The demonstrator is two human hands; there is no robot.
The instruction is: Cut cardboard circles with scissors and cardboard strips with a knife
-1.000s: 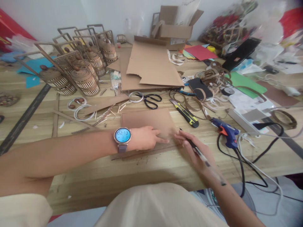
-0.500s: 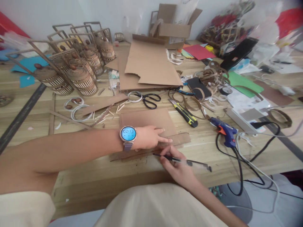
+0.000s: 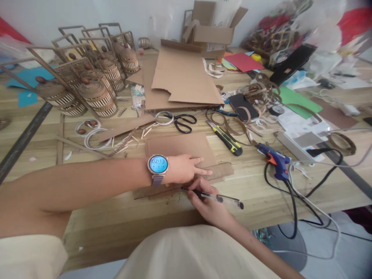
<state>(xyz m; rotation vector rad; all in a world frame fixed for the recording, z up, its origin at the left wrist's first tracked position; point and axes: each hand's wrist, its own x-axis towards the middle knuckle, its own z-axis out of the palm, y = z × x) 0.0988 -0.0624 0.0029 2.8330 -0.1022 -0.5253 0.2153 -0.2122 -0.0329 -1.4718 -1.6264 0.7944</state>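
Note:
Fingers spread, my left hand (image 3: 183,169) presses down on a cardboard sheet (image 3: 177,145) and a narrower cardboard strip (image 3: 222,171) lying across it. A watch (image 3: 158,164) is on that wrist. My right hand (image 3: 207,199) pinches a black pen (image 3: 216,197) with a clear barrel. Its tip touches down near the cardboard's front edge, just below my left hand. Part of the strip is hidden under my left hand.
A yellow-black utility knife (image 3: 225,138), black-handled scissors (image 3: 185,123) and a blue glue gun (image 3: 274,159) with cords lie around the cardboard. Behind stand several bamboo lanterns (image 3: 100,95), a large cardboard piece (image 3: 186,77) and an open box (image 3: 213,35).
My right hand has slid left with the pen along the cardboard's front edge. My left hand stays in place on the cardboard.

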